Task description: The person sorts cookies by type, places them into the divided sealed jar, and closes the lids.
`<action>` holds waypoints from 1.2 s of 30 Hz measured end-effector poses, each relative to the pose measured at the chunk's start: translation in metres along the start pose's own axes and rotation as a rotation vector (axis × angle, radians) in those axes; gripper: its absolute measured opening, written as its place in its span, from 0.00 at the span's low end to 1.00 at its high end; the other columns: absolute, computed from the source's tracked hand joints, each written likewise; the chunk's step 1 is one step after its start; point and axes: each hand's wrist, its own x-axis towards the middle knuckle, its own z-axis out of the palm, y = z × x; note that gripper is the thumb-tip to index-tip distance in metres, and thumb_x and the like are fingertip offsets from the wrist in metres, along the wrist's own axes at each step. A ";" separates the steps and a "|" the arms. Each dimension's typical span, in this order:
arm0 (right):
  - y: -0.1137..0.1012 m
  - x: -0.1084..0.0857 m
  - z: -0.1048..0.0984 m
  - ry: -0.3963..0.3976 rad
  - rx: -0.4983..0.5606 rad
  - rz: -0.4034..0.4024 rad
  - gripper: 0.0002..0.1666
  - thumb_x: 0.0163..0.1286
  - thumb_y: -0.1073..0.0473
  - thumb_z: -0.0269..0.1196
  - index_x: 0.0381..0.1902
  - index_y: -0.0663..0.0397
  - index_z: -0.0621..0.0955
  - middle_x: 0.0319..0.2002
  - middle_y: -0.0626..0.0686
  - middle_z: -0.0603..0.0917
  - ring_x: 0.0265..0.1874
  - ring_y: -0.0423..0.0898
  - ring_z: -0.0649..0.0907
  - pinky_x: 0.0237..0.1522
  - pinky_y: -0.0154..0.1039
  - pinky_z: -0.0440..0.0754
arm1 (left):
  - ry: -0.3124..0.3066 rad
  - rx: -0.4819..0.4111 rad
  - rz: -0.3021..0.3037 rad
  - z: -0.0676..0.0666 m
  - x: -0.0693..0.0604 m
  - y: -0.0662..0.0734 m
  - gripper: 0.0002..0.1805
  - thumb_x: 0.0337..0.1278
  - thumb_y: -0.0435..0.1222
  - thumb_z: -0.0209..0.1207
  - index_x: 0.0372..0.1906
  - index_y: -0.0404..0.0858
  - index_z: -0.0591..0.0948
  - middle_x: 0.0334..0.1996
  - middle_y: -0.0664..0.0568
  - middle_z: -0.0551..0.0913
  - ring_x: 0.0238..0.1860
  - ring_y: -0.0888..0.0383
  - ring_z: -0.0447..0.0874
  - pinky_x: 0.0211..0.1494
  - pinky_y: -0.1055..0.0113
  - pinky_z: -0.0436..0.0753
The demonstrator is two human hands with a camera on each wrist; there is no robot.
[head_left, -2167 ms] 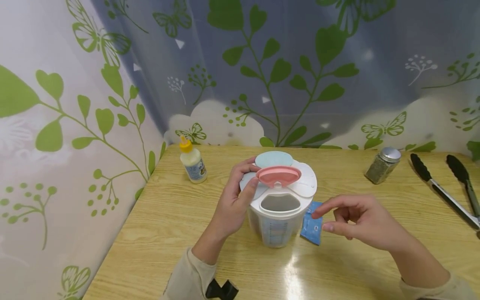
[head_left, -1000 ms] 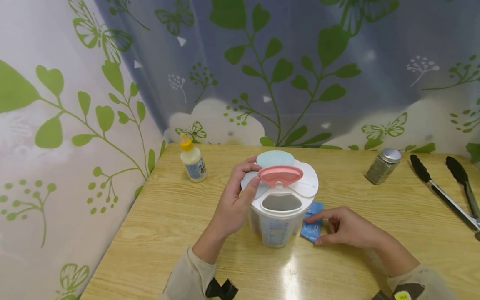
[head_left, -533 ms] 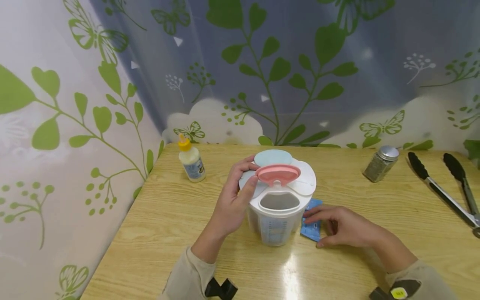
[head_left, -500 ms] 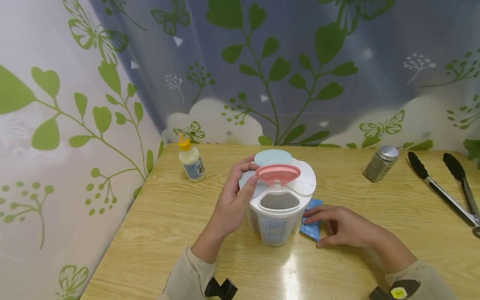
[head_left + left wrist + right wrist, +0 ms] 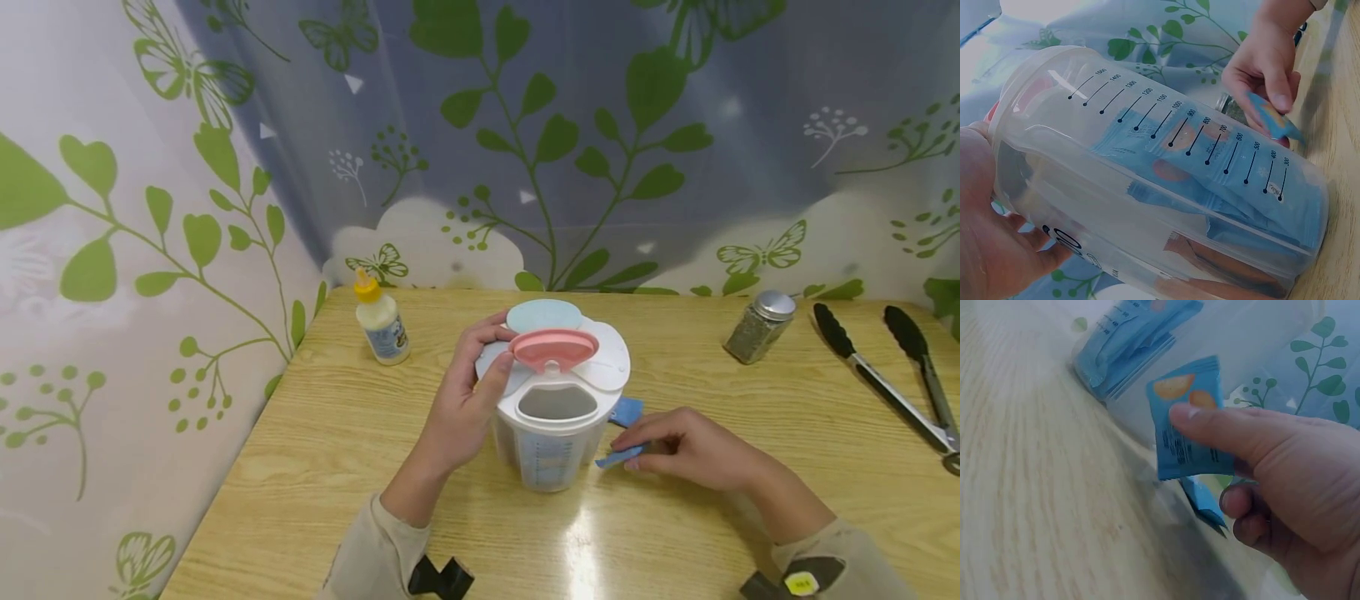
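Note:
A clear plastic storage container (image 5: 553, 467) with measuring marks stands on the table. Its white lid has a pink flap (image 5: 553, 350) raised over one open hole. My left hand (image 5: 463, 408) grips the lid's left edge, thumb on top. Between thumb and fingers, my right hand (image 5: 697, 450) pinches a small blue snack packet (image 5: 1175, 450) printed with round biscuits, just above the table beside the container. Another blue packet (image 5: 627, 411) lies behind it, partly hidden by the container. Several blue packets (image 5: 1204, 162) and a brown packet (image 5: 1229, 262) show through the container wall.
A small bottle (image 5: 384, 329) with a yellow cap stands at the back left. A glass jar (image 5: 759, 329) with a metal lid sits at the back right, near black-tipped tongs (image 5: 888, 392). A patterned curtain (image 5: 480, 150) hangs behind the wooden table (image 5: 330, 467).
My right hand came down to the blue packets beside the container, took hold of one and has tilted it up off the table. My left hand has stayed on the lid.

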 end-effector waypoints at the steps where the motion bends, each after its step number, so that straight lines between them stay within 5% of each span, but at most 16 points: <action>1: -0.001 0.000 0.000 0.003 0.009 -0.002 0.14 0.63 0.67 0.69 0.47 0.52 0.88 0.43 0.50 0.89 0.22 0.31 0.73 0.21 0.29 0.75 | -0.001 0.001 0.000 0.000 0.000 0.000 0.13 0.77 0.35 0.47 0.58 0.34 0.70 0.72 0.46 0.64 0.75 0.50 0.61 0.75 0.45 0.63; 6: -0.005 0.001 -0.002 0.009 0.052 0.001 0.13 0.62 0.69 0.69 0.41 0.49 0.89 0.37 0.48 0.86 0.19 0.38 0.71 0.20 0.29 0.72 | -0.003 0.008 -0.003 0.000 0.000 0.000 0.13 0.77 0.36 0.47 0.58 0.35 0.70 0.72 0.46 0.64 0.76 0.51 0.60 0.75 0.48 0.64; 11: -0.014 0.001 -0.003 -0.005 0.061 0.022 0.11 0.64 0.69 0.68 0.30 0.44 0.84 0.23 0.50 0.72 0.18 0.39 0.66 0.19 0.32 0.68 | -0.006 0.011 -0.002 0.000 0.000 0.001 0.13 0.77 0.36 0.47 0.58 0.35 0.70 0.73 0.46 0.63 0.76 0.51 0.61 0.75 0.50 0.64; 17: -0.023 0.002 -0.003 -0.044 0.087 0.014 0.14 0.66 0.70 0.66 0.30 0.43 0.80 0.20 0.52 0.68 0.18 0.38 0.66 0.19 0.32 0.67 | -0.002 0.023 -0.012 -0.001 0.000 0.001 0.13 0.77 0.36 0.47 0.58 0.36 0.70 0.73 0.47 0.64 0.76 0.52 0.61 0.75 0.51 0.65; 27: -0.037 0.009 0.002 -0.106 0.186 -0.131 0.15 0.64 0.75 0.64 0.31 0.48 0.78 0.20 0.50 0.65 0.17 0.36 0.62 0.17 0.27 0.62 | 0.005 0.027 0.012 0.000 -0.001 -0.001 0.12 0.77 0.34 0.47 0.58 0.35 0.70 0.72 0.46 0.65 0.75 0.50 0.62 0.74 0.47 0.66; 36: -0.052 0.018 0.004 -0.051 0.196 -0.306 0.21 0.56 0.82 0.65 0.36 0.51 0.80 0.22 0.48 0.67 0.17 0.38 0.64 0.18 0.24 0.64 | 0.006 0.018 0.030 -0.001 0.000 -0.002 0.13 0.77 0.36 0.48 0.57 0.36 0.71 0.72 0.47 0.65 0.75 0.52 0.61 0.75 0.44 0.63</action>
